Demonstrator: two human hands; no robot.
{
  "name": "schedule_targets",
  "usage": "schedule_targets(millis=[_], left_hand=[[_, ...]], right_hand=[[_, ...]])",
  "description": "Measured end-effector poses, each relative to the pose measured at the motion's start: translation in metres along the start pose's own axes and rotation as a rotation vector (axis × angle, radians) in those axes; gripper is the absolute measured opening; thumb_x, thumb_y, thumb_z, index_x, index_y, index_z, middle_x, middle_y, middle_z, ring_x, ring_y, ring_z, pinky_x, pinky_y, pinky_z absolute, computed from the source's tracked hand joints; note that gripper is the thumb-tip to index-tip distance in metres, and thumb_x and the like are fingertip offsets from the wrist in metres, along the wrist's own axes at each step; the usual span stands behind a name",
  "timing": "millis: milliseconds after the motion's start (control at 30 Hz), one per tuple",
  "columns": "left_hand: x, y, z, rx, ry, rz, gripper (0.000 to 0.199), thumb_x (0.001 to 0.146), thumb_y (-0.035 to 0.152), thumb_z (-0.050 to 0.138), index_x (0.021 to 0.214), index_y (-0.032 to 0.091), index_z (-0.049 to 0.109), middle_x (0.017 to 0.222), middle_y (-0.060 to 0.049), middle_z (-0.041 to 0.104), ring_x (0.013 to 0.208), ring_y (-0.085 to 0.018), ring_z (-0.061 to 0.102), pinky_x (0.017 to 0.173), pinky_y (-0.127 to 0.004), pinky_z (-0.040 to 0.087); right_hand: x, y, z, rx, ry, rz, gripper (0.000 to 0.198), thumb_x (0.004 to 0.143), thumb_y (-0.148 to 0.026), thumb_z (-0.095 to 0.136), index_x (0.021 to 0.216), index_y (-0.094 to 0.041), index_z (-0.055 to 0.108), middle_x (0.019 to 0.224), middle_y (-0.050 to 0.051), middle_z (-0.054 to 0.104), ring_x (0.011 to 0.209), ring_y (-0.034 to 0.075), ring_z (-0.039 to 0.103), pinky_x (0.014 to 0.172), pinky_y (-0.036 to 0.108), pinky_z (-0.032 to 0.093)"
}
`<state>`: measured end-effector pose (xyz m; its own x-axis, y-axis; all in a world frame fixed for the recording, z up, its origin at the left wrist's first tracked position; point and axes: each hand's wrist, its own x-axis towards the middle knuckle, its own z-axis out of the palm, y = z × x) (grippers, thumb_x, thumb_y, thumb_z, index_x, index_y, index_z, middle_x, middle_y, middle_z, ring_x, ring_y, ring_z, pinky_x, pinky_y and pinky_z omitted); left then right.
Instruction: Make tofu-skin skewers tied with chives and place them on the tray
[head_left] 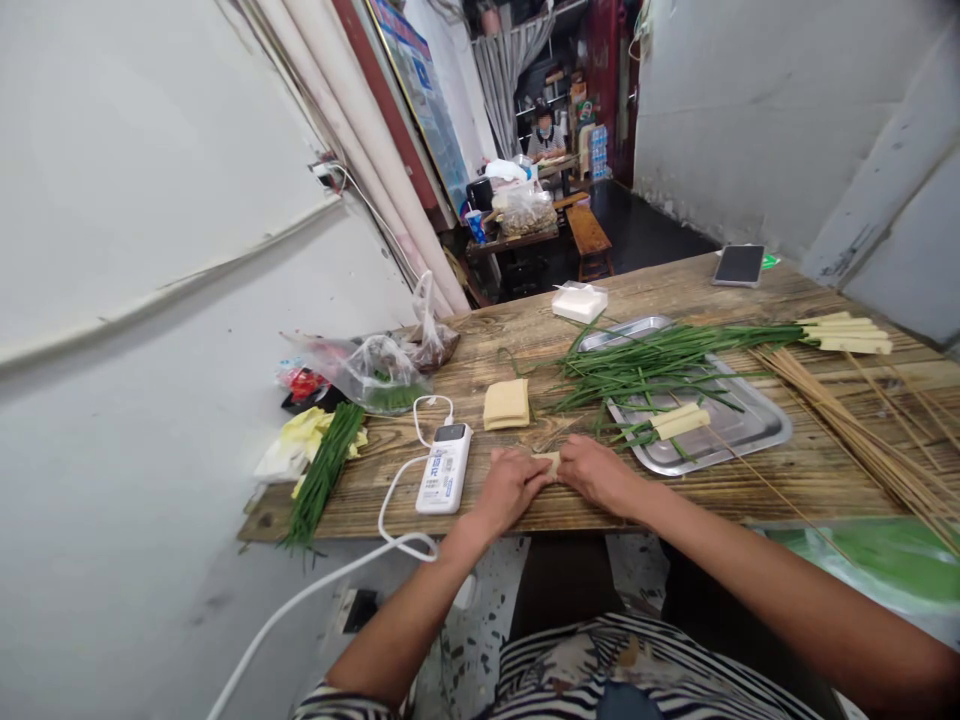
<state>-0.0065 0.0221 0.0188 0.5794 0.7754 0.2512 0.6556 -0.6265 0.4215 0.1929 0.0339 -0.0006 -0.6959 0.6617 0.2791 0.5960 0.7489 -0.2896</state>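
My left hand (516,484) and my right hand (598,474) meet near the table's front edge. Both have their fingers closed on a small pale tofu sheet (550,466), which looks rolled; the fingers cover much of it. Just beyond them lies a stack of square tofu sheets (506,404). To the right, long green chives (660,352) spread across a metal tray (742,425). Finished-looking tofu rolls (680,421) with chives inside sit on the tray, a thin skewer through them. More tofu rolls (847,332) lie at the far right.
Bamboo skewers (855,430) fan over the table's right side. A white power bank (445,470) with cables lies left of my hands. Further left are a chive bundle (330,470) and plastic bags (382,365). A phone (739,265) rests at the back; a person (546,135) sits far behind.
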Motion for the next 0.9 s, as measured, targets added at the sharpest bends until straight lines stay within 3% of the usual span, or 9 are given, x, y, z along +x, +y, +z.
schedule_targets(millis=[67,233,367,600,733,900], left_hand=[[-0.007,0.000,0.004,0.073,0.054,0.035,0.017,0.088,0.033,0.061,0.097,0.022,0.071,0.086,-0.003,0.072,0.082,-0.019,0.061,0.080,-0.035,0.033],[-0.008,0.006,0.005,0.142,0.066,0.070,0.019,0.093,0.025,0.053,0.087,0.024,0.071,0.083,0.000,0.072,0.083,-0.017,0.058,0.082,-0.037,0.027],[-0.002,0.012,0.002,0.150,0.069,0.012,0.019,0.091,0.026,0.057,0.080,0.024,0.072,0.078,-0.001,0.070,0.087,-0.018,0.054,0.082,-0.038,0.025],[0.000,0.010,0.003,0.136,0.081,-0.050,0.015,0.086,0.024,0.063,0.075,0.025,0.073,0.079,-0.002,0.069,0.086,-0.019,0.053,0.079,-0.038,0.025],[-0.002,0.006,0.007,0.151,0.111,-0.022,0.014,0.089,0.022,0.060,0.085,0.026,0.073,0.078,0.000,0.068,0.082,-0.017,0.055,0.077,-0.036,0.025],[-0.014,0.008,0.017,0.336,0.221,0.057,0.017,0.095,0.024,0.050,0.094,0.022,0.067,0.082,-0.001,0.070,0.084,-0.016,0.056,0.082,-0.037,0.025]], right_hand=[[0.002,0.005,0.001,0.061,-0.005,-0.043,0.034,0.093,-0.023,0.050,0.061,-0.016,0.062,0.067,0.003,0.055,0.069,0.016,0.043,0.063,0.028,0.029],[0.002,0.010,0.000,0.103,0.018,-0.042,0.026,0.090,-0.022,0.056,0.066,-0.016,0.065,0.067,0.004,0.059,0.068,0.016,0.046,0.065,0.028,0.033],[-0.003,0.000,-0.004,-0.045,0.068,-0.012,0.027,0.093,-0.026,0.051,0.072,-0.016,0.064,0.070,0.004,0.058,0.073,0.017,0.047,0.069,0.030,0.032],[-0.011,-0.019,-0.006,-0.275,0.072,-0.094,0.027,0.096,-0.016,0.039,0.085,-0.014,0.063,0.081,0.007,0.054,0.082,0.020,0.042,0.073,0.035,0.031],[-0.008,-0.015,-0.006,-0.271,0.007,-0.064,0.026,0.096,-0.018,0.040,0.087,-0.014,0.063,0.082,0.006,0.055,0.081,0.020,0.043,0.073,0.035,0.032],[-0.004,-0.010,-0.008,-0.208,-0.058,-0.058,0.022,0.094,-0.018,0.044,0.083,-0.015,0.063,0.085,0.006,0.057,0.085,0.020,0.044,0.076,0.034,0.033]])
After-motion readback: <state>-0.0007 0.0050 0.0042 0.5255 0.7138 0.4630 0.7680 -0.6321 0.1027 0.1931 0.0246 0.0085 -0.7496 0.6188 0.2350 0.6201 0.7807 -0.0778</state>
